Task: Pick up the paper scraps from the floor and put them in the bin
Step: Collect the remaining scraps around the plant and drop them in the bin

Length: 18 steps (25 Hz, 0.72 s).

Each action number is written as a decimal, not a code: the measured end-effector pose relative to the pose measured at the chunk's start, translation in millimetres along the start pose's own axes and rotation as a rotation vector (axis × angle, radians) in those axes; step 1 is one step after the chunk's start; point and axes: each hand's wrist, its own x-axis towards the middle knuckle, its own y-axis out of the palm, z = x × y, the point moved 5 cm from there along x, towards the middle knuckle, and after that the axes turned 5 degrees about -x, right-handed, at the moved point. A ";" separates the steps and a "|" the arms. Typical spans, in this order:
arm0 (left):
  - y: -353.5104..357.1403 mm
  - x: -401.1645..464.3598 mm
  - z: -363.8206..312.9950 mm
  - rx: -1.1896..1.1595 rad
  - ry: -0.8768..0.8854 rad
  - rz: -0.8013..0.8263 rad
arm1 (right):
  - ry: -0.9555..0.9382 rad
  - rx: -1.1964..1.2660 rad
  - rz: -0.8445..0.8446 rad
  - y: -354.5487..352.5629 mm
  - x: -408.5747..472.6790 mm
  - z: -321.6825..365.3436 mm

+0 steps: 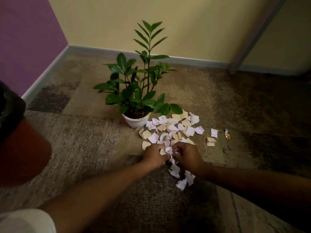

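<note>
Several white and tan paper scraps [175, 127] lie scattered on the carpet just right of a potted plant. My left hand [154, 156] and my right hand [187, 156] meet over the near edge of the pile, both closed around a bunch of crumpled scraps [168, 151] held between them. A few white scraps [182, 179] lie on the carpet below my hands, close to me. A reddish-brown bin [23, 152] with a dark liner at its rim stands at the left edge of the view.
A green plant in a white pot [135, 121] stands on the carpet beside the pile. A shiny candy wrapper [227, 134] lies to the right of two stray scraps [212, 137]. A grey furniture leg [235, 64] meets the floor at the back right by the wall.
</note>
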 end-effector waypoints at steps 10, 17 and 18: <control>-199.0 -45.2 -61.7 0.321 0.079 0.167 | -0.167 0.280 -0.117 9.7 21.4 173.6; -357.9 -104.0 -77.1 0.512 -0.008 -0.125 | -0.497 0.344 -0.180 35.6 51.4 334.8; -381.2 -113.6 -74.5 0.546 -0.030 -0.179 | -0.559 0.307 -0.179 40.6 54.2 358.5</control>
